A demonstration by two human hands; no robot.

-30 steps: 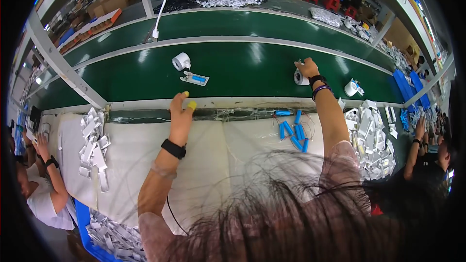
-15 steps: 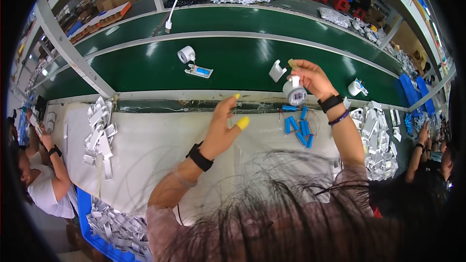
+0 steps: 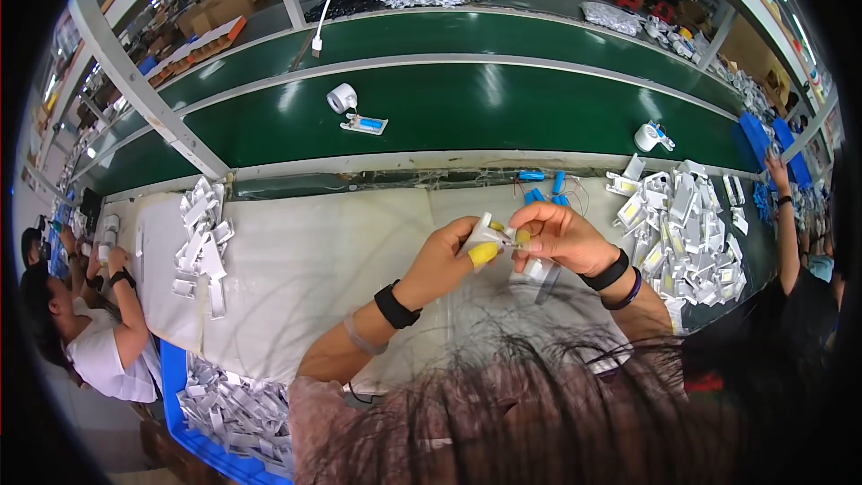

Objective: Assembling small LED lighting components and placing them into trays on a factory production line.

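Note:
My left hand [image 3: 442,260], with yellow finger covers on thumb and a fingertip, grips a white plastic housing [image 3: 486,227] above the bench. Close against it, my right hand [image 3: 567,241] has thumb and fingers pinched together at the housing's side. Something small and thin is between those fingertips, too small to name. Below the right hand shows a white and grey part [image 3: 539,271], partly hidden by the fingers. Just beyond the right hand lie several blue cylindrical batteries [image 3: 532,176] with thin wires, some covered by the hand.
On the green belt [image 3: 467,117] sit two white round units with batteries attached, one left [image 3: 341,98], one right [image 3: 646,136]. Piles of white casings flank the bench, left [image 3: 205,242] and right [image 3: 687,233]. A blue bin [image 3: 175,395] holds more casings. Other people work at both sides.
My hands have come together nearer to me over the bench. The round white unit left the belt's edge with my right hand. A white piece is gone from the belt; my left hand has closed.

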